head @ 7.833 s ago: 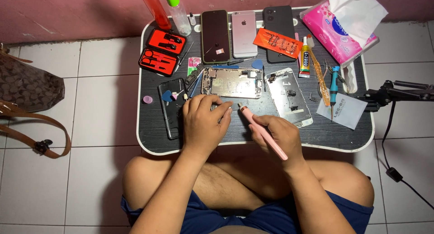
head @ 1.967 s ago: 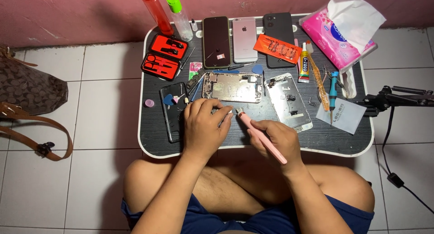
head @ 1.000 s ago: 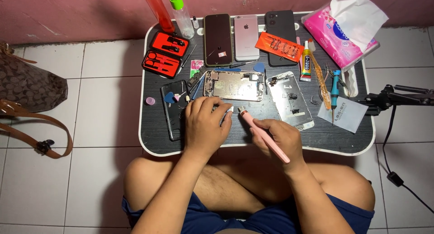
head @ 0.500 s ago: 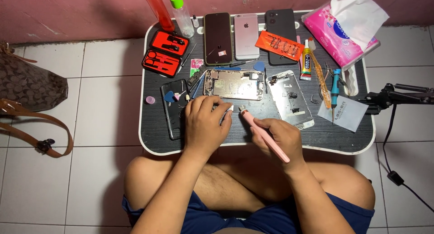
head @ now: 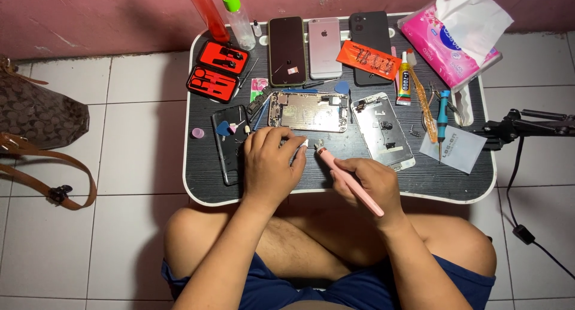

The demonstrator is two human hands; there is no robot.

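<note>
My left hand [head: 271, 166] rests on the black lap table [head: 203, 178] and pinches a tiny white part [head: 305, 143] at its fingertips. My right hand [head: 366, 181] holds a pink pen-shaped tool [head: 347, 179] with its tip pointed at that part. Just beyond both hands lies an opened phone chassis [head: 309, 112], and a detached phone screen panel [head: 383, 130] lies to its right.
At the table's back stand a red bottle [head: 206, 10], a green-capped bottle [head: 236, 13], three phones [head: 325, 46], an open red tool case [head: 215, 76], an orange packet [head: 368, 58], a glue tube [head: 405, 79] and a pink tissue pack [head: 449, 37]. A brown bag [head: 36, 118] lies left; a black stand [head: 527, 127] right.
My left hand has shifted a little and now pinches the small white part nearer the pink tool's tip. The camera view drifted slightly; the rest stays put.
</note>
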